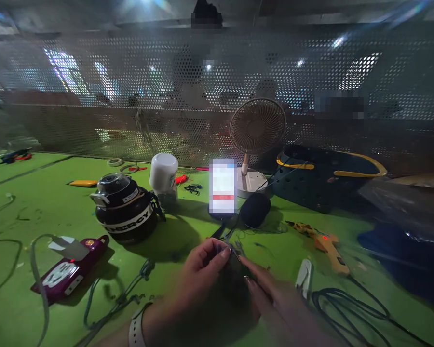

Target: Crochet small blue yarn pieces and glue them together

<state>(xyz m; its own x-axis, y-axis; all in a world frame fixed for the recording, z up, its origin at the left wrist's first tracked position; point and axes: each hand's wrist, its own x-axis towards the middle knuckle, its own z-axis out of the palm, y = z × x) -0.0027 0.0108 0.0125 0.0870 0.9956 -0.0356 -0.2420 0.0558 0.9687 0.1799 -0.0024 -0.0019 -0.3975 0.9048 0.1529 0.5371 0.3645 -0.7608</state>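
My left hand (202,270) is low in the middle of the view, a white band on its wrist, thumb and fingers pinched on a small dark piece with thin thread or wire (235,248) sticking out. My right hand (271,299) comes in from the lower right, its fingers closed against the same dark piece from the other side. What the piece is stays too dark to tell. Both hands hover over the green tabletop (50,207), just in front of a propped phone (223,185).
A black jug-like pot (126,209), a white cup (163,173), a small fan (256,130), a dark ball of yarn (255,209), a dark basket (321,176), a yellow glue gun (327,246), a purple power strip (70,270), cables (347,308) and a perforated metal screen (94,96) behind.
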